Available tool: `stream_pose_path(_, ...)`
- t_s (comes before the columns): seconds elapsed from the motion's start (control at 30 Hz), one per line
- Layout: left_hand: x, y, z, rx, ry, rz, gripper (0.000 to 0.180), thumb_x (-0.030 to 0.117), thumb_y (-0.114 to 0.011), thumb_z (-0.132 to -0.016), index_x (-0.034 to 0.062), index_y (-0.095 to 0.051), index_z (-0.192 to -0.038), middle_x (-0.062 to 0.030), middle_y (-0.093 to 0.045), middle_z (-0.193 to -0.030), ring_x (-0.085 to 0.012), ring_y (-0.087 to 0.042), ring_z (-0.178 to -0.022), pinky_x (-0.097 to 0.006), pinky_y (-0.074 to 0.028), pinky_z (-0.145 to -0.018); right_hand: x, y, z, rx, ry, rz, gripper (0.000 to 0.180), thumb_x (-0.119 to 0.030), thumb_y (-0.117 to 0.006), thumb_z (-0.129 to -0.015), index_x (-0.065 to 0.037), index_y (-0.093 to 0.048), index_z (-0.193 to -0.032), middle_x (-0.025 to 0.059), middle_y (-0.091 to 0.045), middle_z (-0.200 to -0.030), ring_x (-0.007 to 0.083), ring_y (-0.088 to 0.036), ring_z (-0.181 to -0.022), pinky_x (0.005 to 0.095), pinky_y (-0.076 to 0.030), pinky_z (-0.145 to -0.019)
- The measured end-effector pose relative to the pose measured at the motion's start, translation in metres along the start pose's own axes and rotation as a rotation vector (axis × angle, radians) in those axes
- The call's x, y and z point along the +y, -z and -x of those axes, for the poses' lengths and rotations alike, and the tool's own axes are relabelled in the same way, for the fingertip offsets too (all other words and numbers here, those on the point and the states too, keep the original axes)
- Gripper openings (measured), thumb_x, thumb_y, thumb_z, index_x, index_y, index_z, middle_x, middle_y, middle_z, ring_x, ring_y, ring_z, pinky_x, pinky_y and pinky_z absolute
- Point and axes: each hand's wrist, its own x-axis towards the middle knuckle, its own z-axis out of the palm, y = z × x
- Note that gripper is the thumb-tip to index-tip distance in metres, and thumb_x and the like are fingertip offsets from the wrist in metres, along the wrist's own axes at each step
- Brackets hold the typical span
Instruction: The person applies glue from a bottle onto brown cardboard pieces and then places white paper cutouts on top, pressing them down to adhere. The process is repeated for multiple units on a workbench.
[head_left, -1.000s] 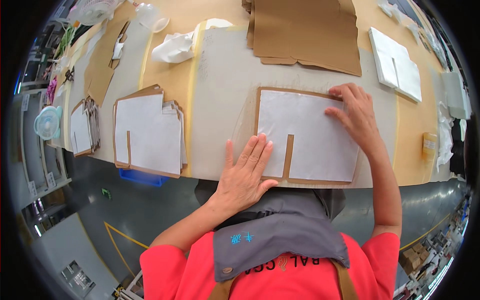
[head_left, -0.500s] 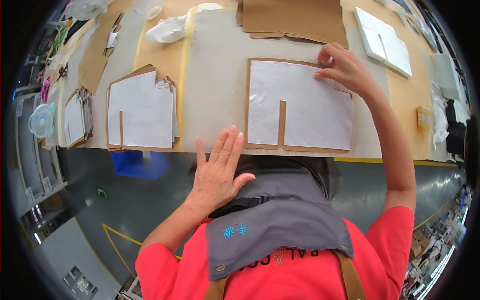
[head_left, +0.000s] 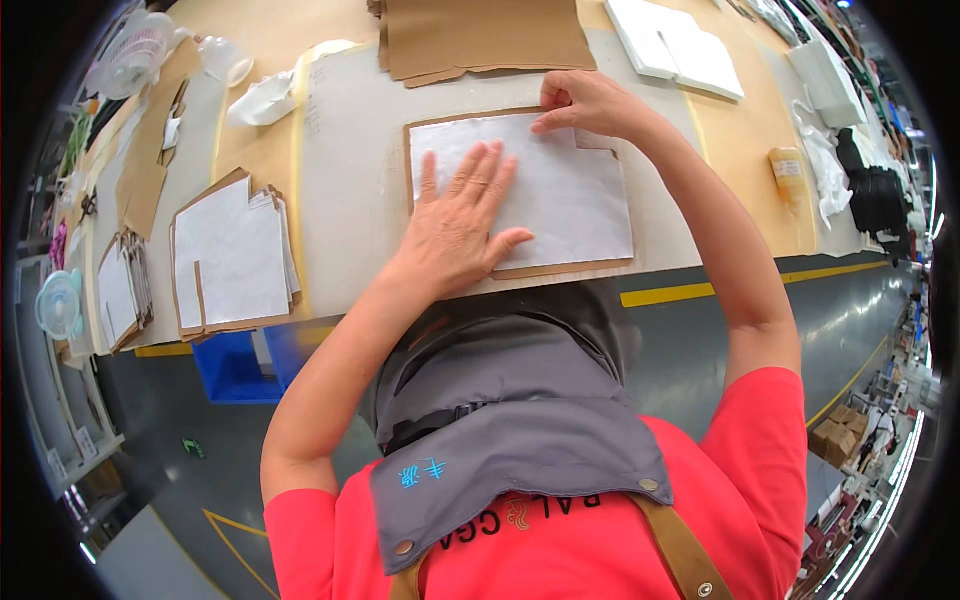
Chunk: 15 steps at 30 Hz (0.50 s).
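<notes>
A white sheet (head_left: 590,210) with a stepped upper right corner lies over a slightly larger brown board (head_left: 410,150) on the table in front of me. Flat on the left part of this sheet, my left hand (head_left: 455,215) has its fingers spread and covers the sheet's slot. At the upper edge, near the step, my right hand (head_left: 590,105) has curled fingers, with thumb and forefinger at the margin of sheet and board. Its underside contact is hidden.
Left of the work stands a stack of similar white-and-brown pieces (head_left: 232,260), with another stack (head_left: 122,285) beyond it. Brown boards (head_left: 485,40) lie at the far side, white sheets (head_left: 675,50) to their right. A yellowish bottle (head_left: 788,170) stands at right; a blue bin (head_left: 235,370) sits below the table.
My left hand has moved from the table's near edge onto the white sheet. My right hand stays at the upper edge. The whole view has shifted, placing the table items further left.
</notes>
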Motion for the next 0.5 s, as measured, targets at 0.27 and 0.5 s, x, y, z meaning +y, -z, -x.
stream_pose_path(0.27,0.078,-0.028,-0.032,-0.033,-0.459,0.204,0.080,0.066,-0.037,-0.097,0.0110,-0.032,-0.155,-0.0147,-0.032,-0.160,-0.0279,-0.025,-0.150,-0.053,-0.012,-0.123,0.015,-0.002,0.016,-0.016,-0.094,-0.188,0.044,-0.042,-0.082,-0.078,-0.002,-0.062,-0.076,0.0010,-0.056,-0.067,0.0135,-0.054,-0.068,0.0309,-0.042,-0.061)
stream_pose_path(0.5,0.111,-0.027,0.012,-0.045,-0.643,0.422,0.064,0.051,-0.049,-0.098,0.0158,-0.040,-0.151,-0.0135,-0.035,-0.158,-0.0287,-0.031,-0.148,-0.049,-0.022,-0.122,0.005,-0.004,0.035,-0.019,-0.121,-0.192,0.045,-0.031,-0.080,-0.082,-0.001,-0.049,-0.070,-0.0004,-0.042,-0.059,0.0112,-0.043,-0.059,0.0326,-0.038,-0.055)
